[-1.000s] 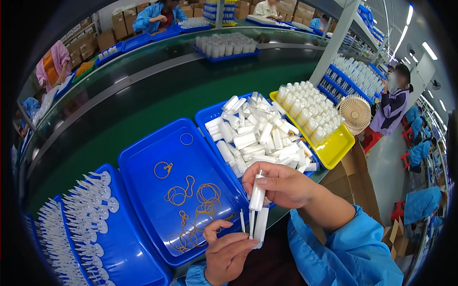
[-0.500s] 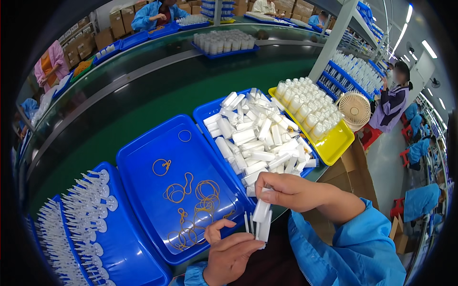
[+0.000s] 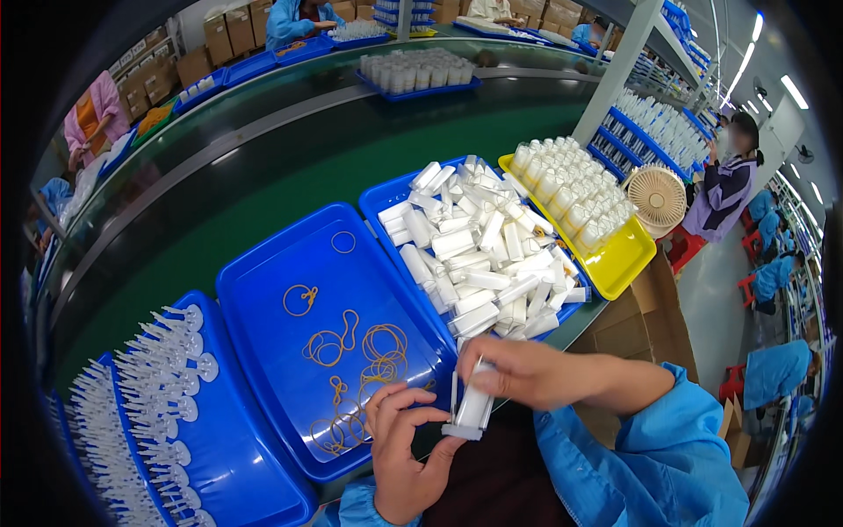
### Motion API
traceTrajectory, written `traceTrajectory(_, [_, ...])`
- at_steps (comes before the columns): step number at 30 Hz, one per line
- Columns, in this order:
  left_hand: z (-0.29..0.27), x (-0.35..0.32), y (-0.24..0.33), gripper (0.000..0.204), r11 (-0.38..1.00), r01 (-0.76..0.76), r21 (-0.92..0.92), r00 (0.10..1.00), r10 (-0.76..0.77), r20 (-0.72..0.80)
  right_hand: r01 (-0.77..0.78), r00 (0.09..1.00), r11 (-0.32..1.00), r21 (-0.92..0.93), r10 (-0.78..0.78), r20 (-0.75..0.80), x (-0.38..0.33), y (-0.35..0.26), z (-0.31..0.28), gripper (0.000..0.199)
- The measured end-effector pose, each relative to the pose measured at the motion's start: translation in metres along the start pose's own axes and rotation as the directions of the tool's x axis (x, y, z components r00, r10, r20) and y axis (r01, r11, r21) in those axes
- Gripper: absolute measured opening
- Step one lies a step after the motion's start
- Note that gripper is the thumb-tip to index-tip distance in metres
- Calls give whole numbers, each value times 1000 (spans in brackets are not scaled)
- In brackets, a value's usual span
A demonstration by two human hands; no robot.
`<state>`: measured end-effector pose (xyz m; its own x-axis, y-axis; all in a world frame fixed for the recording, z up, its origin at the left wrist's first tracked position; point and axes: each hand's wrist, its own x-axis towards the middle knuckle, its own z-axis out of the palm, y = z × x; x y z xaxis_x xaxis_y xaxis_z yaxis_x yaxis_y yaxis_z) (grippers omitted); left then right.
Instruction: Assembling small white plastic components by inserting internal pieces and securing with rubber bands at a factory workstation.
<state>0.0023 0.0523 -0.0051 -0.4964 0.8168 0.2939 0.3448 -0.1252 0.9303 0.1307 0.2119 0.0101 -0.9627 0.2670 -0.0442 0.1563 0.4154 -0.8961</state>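
Observation:
My right hand (image 3: 527, 373) grips a small bundle of white plastic tubes (image 3: 472, 409) from above, held upright just off the near edge of the middle blue tray (image 3: 263, 290). My left hand (image 3: 406, 443) is below it, fingers curled, thumb touching the bundle's lower end. The middle tray holds several loose tan rubber bands (image 3: 369, 347). Right of it, another blue tray (image 3: 382, 198) is heaped with white tubes (image 3: 479, 246).
A blue tray (image 3: 255, 474) at the left carries rows of white plastic spoon-like parts (image 3: 149, 395). A yellow tray (image 3: 628, 259) of white bottles stands at the right, beside a small fan (image 3: 657, 195). A green conveyor (image 3: 290, 149) runs behind. Other workers sit further off.
My right hand has lowered the bundle of tubes slightly toward my left hand, which has closed in under it and now touches its lower end.

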Motion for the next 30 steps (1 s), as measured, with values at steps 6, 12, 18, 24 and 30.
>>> traceTrajectory(6, [-4,0,-20,28,973,-6,-232,991,36,128,-217,970,789,575,238,39,-3,5,14,23])
traceTrajectory(12, [6,-3,-29,30,863,46,-504,994,11,110,-202,960,656,727,278,16,0,-1,12,22])
traceTrajectory(18, [18,-9,-42,24,783,71,-619,997,-41,62,-193,965,703,684,263,2,0,0,16,22])
traceTrajectory(24, [13,-10,-33,26,644,245,-725,969,-190,159,-200,960,658,726,279,11,0,2,21,25])
traceTrajectory(30, [8,-2,-26,32,465,327,-823,940,-253,230,-213,934,484,849,357,30,5,5,21,24])
